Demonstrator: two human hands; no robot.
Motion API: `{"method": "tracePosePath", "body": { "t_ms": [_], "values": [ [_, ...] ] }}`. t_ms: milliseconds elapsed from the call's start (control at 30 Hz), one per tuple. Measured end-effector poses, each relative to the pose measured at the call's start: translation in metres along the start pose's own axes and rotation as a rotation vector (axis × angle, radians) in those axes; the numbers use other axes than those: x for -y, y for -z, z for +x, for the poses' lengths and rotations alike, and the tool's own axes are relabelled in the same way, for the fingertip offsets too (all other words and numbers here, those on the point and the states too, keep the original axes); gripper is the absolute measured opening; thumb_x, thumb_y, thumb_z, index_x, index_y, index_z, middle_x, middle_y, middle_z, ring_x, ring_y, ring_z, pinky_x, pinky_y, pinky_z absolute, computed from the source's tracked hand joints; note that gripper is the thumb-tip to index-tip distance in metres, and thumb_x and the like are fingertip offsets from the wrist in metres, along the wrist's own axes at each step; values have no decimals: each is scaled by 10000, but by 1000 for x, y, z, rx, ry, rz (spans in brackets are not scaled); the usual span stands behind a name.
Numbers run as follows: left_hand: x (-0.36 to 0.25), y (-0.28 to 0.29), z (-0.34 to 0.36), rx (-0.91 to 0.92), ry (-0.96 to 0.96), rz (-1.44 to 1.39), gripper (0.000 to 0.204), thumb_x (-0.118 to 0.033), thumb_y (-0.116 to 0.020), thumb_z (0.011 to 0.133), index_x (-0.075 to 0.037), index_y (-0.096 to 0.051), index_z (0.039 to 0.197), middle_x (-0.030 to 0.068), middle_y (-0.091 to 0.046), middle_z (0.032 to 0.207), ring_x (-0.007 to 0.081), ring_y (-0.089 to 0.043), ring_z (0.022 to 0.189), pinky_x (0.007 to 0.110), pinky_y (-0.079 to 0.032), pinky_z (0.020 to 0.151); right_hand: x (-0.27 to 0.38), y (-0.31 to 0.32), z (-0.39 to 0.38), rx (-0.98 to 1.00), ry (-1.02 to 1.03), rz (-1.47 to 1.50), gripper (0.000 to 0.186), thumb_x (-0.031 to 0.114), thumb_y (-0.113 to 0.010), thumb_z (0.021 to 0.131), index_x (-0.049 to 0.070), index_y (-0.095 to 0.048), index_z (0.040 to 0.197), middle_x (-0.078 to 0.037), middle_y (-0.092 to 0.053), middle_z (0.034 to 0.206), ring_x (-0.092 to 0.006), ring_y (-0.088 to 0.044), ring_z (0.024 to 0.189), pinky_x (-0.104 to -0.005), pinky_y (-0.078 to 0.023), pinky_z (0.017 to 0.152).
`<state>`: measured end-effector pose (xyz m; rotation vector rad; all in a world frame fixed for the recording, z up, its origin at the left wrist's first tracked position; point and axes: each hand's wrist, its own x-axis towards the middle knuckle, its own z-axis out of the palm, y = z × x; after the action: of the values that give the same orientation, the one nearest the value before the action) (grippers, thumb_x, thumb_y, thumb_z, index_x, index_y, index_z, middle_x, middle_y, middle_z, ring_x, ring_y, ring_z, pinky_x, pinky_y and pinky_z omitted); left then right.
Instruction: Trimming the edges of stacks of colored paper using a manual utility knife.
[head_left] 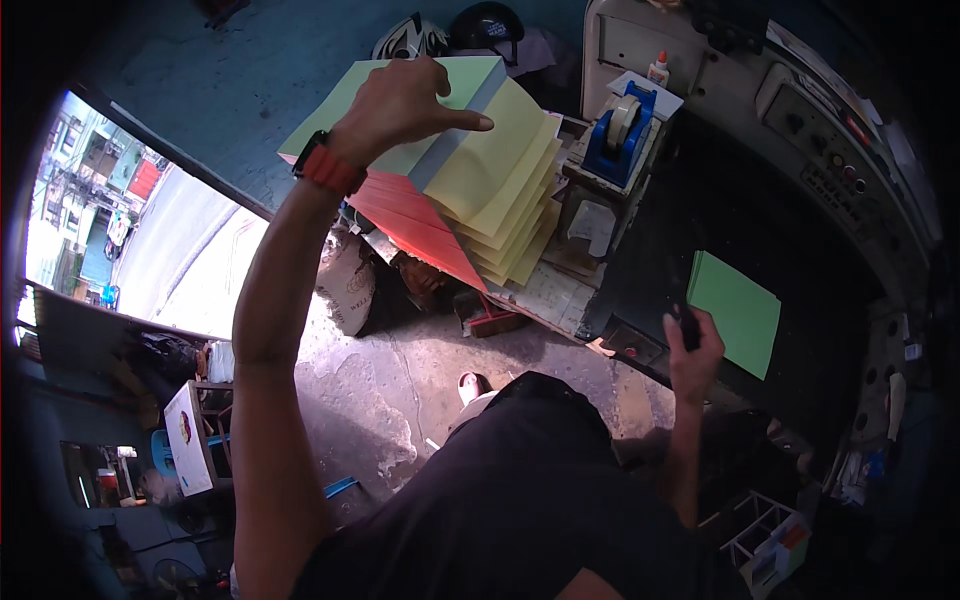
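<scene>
My left hand (pixel 410 115), a red-banded watch at its wrist, is over the green top layer (pixel 328 118) of a tall paper stack, thumb and fingers apart, apparently resting on it. Under it are red sheets (pixel 405 225) and fanned yellow sheets (pixel 505 210), with a grey-blue strip (pixel 452 145) along the green layer. My right hand (pixel 692 350) is closed on a slim black object (pixel 686 320), too dark to identify, beside a green paper pile (pixel 735 315) on the black machine bed (pixel 780 235).
A blue tape dispenser (pixel 612 145) and glue bottle (pixel 658 72) stand right of the stack. Helmets (pixel 485 28) sit behind it. A machine control panel (pixel 820 150) rises at right. A white-topped piece of furniture (pixel 185 435) is at lower left, and a bright doorway (pixel 160 230) opens left.
</scene>
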<state>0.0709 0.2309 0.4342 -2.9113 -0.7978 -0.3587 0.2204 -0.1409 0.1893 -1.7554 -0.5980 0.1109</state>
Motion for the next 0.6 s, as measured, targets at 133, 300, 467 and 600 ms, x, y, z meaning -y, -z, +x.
{"method": "tracePosePath", "body": {
  "t_ms": [133,300,467,600],
  "values": [
    [12,-17,14,-4,58,97,617,-593,-810,639,-15,-667,799,159,-688,813,297,-668,712,414,-500,625,54,-53,19,160,71,33,274,154,-764,837,-24,-658,1015,-8,-628,745,-56,-525,659,-219,-429,595],
    [18,-13,23,113,167,-13,518,-473,-803,601,-17,-675,812,149,-685,742,301,-683,712,402,-536,667,77,-77,31,329,104,139,244,154,-769,834,-18,-662,969,28,-575,674,-35,-476,608,-212,-382,549],
    [27,-3,21,127,257,-236,468,-457,-820,601,-43,-653,742,89,-654,688,218,-649,646,346,-514,590,71,-86,35,369,105,247,216,147,-764,842,-4,-670,963,46,-575,687,-32,-474,615,-209,-379,552],
    [30,-5,21,115,260,-312,405,-407,-834,623,-64,-631,696,31,-600,622,149,-607,593,304,-480,526,60,-88,37,441,-37,289,177,120,-754,853,2,-671,956,21,-656,808,-26,-545,727,-194,-421,655]
  ]
}}
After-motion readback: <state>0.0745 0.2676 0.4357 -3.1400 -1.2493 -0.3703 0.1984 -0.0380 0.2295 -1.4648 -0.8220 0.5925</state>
